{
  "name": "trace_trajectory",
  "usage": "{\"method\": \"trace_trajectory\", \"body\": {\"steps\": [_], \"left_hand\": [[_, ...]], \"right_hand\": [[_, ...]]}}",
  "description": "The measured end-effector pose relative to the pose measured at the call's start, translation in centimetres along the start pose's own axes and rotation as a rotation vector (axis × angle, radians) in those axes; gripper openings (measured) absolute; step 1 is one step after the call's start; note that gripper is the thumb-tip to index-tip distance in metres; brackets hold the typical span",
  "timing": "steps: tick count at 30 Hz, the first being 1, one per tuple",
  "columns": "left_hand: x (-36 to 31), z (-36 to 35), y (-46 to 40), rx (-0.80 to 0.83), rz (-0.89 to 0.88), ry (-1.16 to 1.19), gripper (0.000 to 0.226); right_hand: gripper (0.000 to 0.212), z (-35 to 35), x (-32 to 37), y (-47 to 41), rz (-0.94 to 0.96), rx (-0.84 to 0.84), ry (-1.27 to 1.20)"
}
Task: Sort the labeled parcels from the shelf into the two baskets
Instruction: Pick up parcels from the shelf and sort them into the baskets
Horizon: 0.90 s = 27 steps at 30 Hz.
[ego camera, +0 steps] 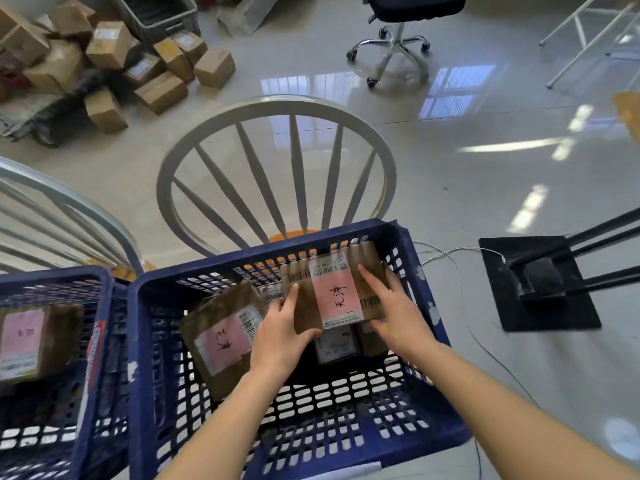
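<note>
Two hands on one parcel, low inside the right-hand basket; my left hand grips its near-left corner, my right hand lies along its right edge, fingers fairly straight; placing step, I judge; next move calls for letting go and clearing both hands; pink label faces up, long axis running away from me, tilted slightly right; another pink-labelled parcel lies beside it; left basket holds one too.

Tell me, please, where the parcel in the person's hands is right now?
In the head view, the held parcel is over the far side of the right blue basket, between both hands, right of another pink-labelled parcel.
</note>
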<state>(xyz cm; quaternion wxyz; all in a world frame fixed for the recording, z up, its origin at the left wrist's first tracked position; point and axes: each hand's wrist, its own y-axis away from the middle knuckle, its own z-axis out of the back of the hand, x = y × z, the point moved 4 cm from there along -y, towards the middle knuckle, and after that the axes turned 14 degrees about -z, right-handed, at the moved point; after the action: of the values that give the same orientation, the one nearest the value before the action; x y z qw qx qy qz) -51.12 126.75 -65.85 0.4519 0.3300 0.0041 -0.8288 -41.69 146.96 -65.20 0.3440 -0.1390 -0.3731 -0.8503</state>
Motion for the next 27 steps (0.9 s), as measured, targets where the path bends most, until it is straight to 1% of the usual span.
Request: {"method": "trace_trajectory", "body": {"steps": [5, 8, 13, 18, 23, 27], "left_hand": [[0.1, 0.1, 0.3, 0.003, -0.001, 0.013, 0.102], [0.7, 0.2, 0.6, 0.004, 0.008, 0.008, 0.101], [2.0, 1.1, 1.1, 0.022, 0.021, -0.059, 0.099], [3.2, 1.5, 1.6, 0.006, -0.006, -0.172, 0.099], [4.1, 1.4, 1.8, 0.035, -0.058, -0.226, 0.111], [4.3, 1.2, 3.1, 0.019, -0.090, -0.278, 0.119]], "right_hand": [[0.105, 0.0, 0.6, 0.2, 0.020, -0.030, 0.060], [0.107, -0.3, 1.0, 0.4, 0.024, -0.049, 0.099], [0.107, -1.2, 2.0, 0.4, 0.041, -0.058, 0.173], [0.109, -2.3, 2.5, 0.7, 0.040, -0.056, 0.176], [0.110, -3.0, 2.9, 1.0, 0.025, -0.064, 0.171], [0.107, -3.3, 3.1, 1.3, 0.027, -0.065, 0.174]]}}
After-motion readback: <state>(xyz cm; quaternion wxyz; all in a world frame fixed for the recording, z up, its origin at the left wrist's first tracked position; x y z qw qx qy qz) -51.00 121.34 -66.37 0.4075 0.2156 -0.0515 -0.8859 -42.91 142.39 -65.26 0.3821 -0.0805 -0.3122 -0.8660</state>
